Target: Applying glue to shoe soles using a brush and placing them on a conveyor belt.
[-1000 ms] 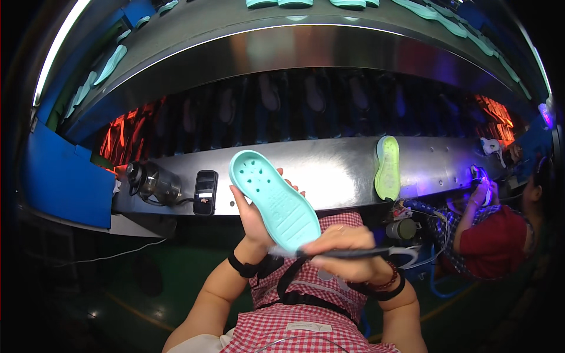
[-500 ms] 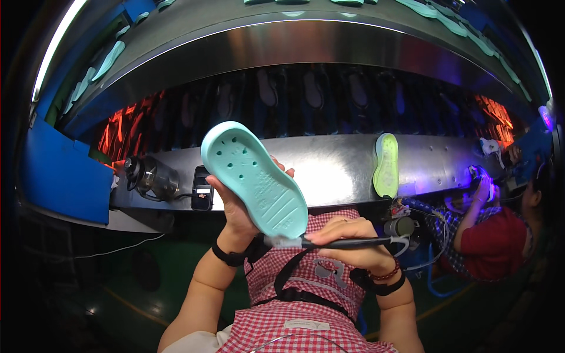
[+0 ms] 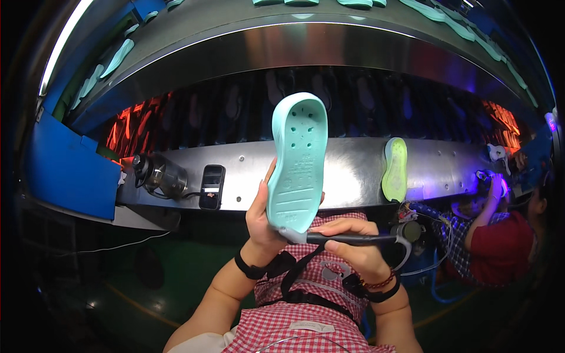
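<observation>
A turquoise shoe sole stands nearly upright in front of me, its hollowed side with small holes and grooves facing me. My left hand is closed around its lower left edge, with fingers behind it. In my right hand is a slim black-handled brush, held almost level. Its pale tip touches the bottom end of the sole, and a clear tube bends away from its other end.
A yellow-green sole lies on the steel bench. At left are a dark jug and a black tray. Beyond is a conveyor carrying turquoise soles. A co-worker in red sits at right under purple light.
The sole has swung upright and moved right with my left hand. My right hand keeps the brush, whose tip now meets the sole's bottom end from a slightly different angle.
</observation>
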